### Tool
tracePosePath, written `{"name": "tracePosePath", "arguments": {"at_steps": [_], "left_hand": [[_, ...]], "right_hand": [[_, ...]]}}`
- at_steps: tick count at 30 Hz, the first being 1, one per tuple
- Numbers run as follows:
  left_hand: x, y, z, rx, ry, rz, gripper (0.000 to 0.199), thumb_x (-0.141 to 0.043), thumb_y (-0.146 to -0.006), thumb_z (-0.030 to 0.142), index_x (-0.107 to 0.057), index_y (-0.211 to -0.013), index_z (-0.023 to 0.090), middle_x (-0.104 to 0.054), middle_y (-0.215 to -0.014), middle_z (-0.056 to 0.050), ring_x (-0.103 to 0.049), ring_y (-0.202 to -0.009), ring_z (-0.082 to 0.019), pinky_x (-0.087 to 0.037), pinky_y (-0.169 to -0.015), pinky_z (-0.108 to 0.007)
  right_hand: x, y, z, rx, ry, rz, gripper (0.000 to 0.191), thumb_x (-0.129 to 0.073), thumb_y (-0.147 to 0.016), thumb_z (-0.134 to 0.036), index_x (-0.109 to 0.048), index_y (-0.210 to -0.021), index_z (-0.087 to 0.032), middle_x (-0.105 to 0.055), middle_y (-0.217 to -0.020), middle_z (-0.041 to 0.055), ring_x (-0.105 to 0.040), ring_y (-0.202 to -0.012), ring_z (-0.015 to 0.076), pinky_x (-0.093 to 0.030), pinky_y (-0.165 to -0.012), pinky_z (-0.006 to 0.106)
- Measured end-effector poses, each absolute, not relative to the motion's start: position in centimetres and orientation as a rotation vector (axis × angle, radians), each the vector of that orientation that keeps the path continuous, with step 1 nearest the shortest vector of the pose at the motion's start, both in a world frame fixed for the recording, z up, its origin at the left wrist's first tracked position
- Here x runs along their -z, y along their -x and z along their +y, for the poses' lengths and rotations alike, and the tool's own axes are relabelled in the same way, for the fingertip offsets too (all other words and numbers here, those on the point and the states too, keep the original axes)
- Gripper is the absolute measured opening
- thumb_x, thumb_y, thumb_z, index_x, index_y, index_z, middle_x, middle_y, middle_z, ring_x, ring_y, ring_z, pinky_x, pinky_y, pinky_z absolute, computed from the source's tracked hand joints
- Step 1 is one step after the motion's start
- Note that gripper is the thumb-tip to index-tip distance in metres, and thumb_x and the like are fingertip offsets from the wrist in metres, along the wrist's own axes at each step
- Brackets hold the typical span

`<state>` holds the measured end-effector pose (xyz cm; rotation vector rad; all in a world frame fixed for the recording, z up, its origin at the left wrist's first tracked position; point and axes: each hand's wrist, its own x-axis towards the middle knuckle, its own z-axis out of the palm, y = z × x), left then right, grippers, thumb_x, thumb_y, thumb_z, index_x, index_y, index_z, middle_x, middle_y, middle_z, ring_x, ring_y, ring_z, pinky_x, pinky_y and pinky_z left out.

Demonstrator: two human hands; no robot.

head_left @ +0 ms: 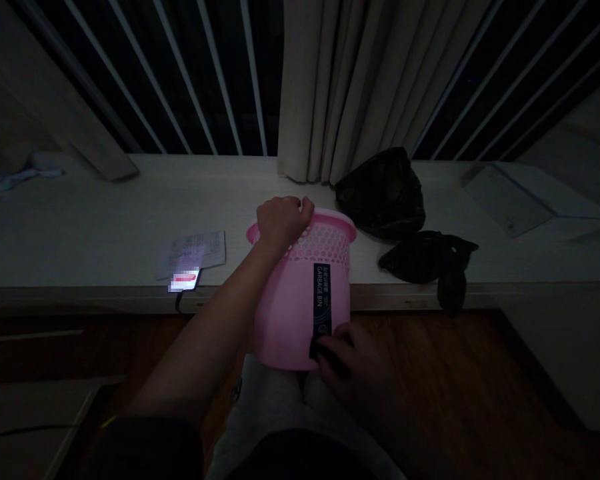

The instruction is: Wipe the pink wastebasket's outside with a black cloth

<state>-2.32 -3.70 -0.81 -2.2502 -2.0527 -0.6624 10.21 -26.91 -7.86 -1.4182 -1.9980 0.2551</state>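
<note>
A pink garbage bin (290, 313) with a honeycomb-pierced upper band stands upright at my lap, in front of the white ledge. My left hand (283, 223) is closed over its rim on the far side, its forearm crossing the bin's left part. Down the front runs a black label (322, 297) reading "GARBAGE BIN". Near the label's lower end, my right hand (355, 363) is closed on something dark. Whether that is the label's loose end or a separate black piece, I cannot tell in this dim light.
On the white ledge (105, 220) lie black plastic bags (385, 193), papers (200, 250) and a lit phone (186, 280) with a cable. A pale box-like object (530, 197) sits at the right. Curtains (330, 87) and window bars rise behind; wooden floor (440, 373) lies below.
</note>
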Motion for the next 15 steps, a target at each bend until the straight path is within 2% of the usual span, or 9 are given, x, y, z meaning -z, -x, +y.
{"name": "tracePosePath", "arguments": {"at_steps": [3,9,15], "left_hand": [[0.8,2.3,-3.7,0.670,2.252,-2.048,0.058,-0.027,-0.091,0.046,-0.075,-0.097,0.015,-0.072,-0.091,-0.016,-0.064,-0.088,-0.030,-0.043,-0.079,-0.041],[0.6,2.3,-3.9,0.746,2.289,-2.076,0.054,-0.030,-0.091,0.044,-0.075,-0.095,0.016,-0.071,-0.091,-0.016,-0.064,-0.091,-0.030,-0.042,-0.082,-0.043],[0.7,2.4,-4.0,0.687,2.246,-2.054,0.056,-0.028,-0.091,0.046,-0.076,-0.095,0.018,-0.073,-0.088,-0.014,-0.065,-0.087,-0.027,-0.043,-0.079,-0.038]], "right_hand": [[8.1,-9.7,-27.2,-0.265,1.455,-1.923,0.016,-0.058,-0.083,-0.019,-0.068,-0.095,-0.020,-0.056,-0.087,0.0062,-0.056,-0.077,0.0172,-0.046,-0.065,0.028],[8.3,-8.5,-28.4,-0.297,1.415,-2.002,0.019,-0.057,-0.076,-0.016,-0.068,-0.090,-0.021,-0.056,-0.082,0.0053,-0.053,-0.071,0.0172,-0.044,-0.057,0.027],[8.4,-9.8,-27.2,-0.269,1.453,-1.888,0.017,-0.057,-0.083,-0.019,-0.068,-0.095,-0.021,-0.057,-0.088,0.0067,-0.058,-0.081,0.0186,-0.050,-0.065,0.029]]}}
